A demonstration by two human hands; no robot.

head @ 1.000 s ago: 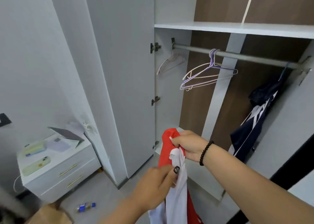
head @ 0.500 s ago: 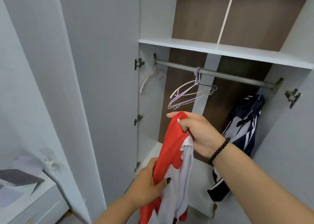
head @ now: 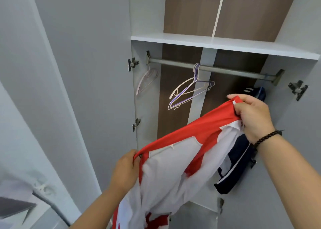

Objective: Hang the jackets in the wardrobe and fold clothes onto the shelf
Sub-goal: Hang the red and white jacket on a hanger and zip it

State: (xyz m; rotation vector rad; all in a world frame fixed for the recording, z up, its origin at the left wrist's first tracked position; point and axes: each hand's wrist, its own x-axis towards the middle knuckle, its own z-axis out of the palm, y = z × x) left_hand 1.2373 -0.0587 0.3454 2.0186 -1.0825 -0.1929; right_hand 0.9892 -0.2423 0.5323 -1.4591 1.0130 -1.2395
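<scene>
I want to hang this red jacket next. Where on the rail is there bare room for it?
The rail is bare between the bunched hangers and the navy jacket at its right end, and between those hangers and the pink hanger far left. It is crowded by the navy jacket.

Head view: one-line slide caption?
Both hands, left hand and right hand, spread a red-and-white jacket before the wardrobe rail with empty hangers.

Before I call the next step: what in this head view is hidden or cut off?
- Navy jacket: top and hanger hidden behind the right hand and the red jacket.
- Red jacket: hem cut off by the bottom edge.
- Left hand: fingertips tucked behind the fabric.
- Shelf: right end cut off.
</scene>
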